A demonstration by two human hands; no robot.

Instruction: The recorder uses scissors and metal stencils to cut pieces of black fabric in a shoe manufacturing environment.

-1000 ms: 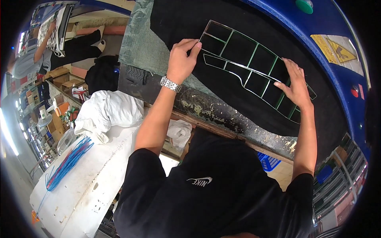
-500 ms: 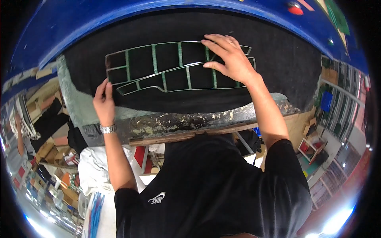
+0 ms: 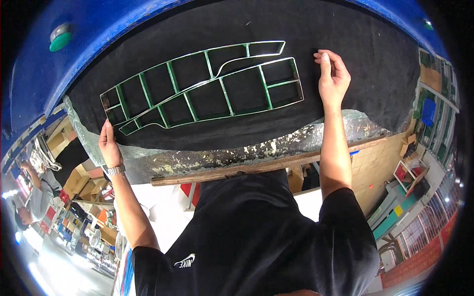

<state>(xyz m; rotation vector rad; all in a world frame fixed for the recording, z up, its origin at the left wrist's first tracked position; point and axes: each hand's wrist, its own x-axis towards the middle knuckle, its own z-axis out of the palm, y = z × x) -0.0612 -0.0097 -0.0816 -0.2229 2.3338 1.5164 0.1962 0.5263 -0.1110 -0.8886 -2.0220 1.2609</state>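
Observation:
Two narrow green cutting dies with bright metal edges and cross bars lie side by side on a black sheet [image 3: 247,133]. The far cutting die [image 3: 172,77] tapers into a curved tail at its right end. The near cutting die [image 3: 226,96] points the other way, its tail at the left. My left hand [image 3: 109,148] has thumb and fingers closed at the left corner of the far die. To the right of both dies, apart from them, my right hand [image 3: 334,84] is held with fingers loosely bent and apart, nothing in it.
A blue machine body [image 3: 29,74] with a green button [image 3: 60,41] curves over the far side. A worn, paint-flecked ledge [image 3: 237,157] and a wooden strip [image 3: 212,175] run along the near edge. At the far left is another person [image 3: 39,197].
My right hand has come off the dies and moved right. Both dies now appear further left and more tilted, though the view has shifted too. My left hand stays at the same corner.

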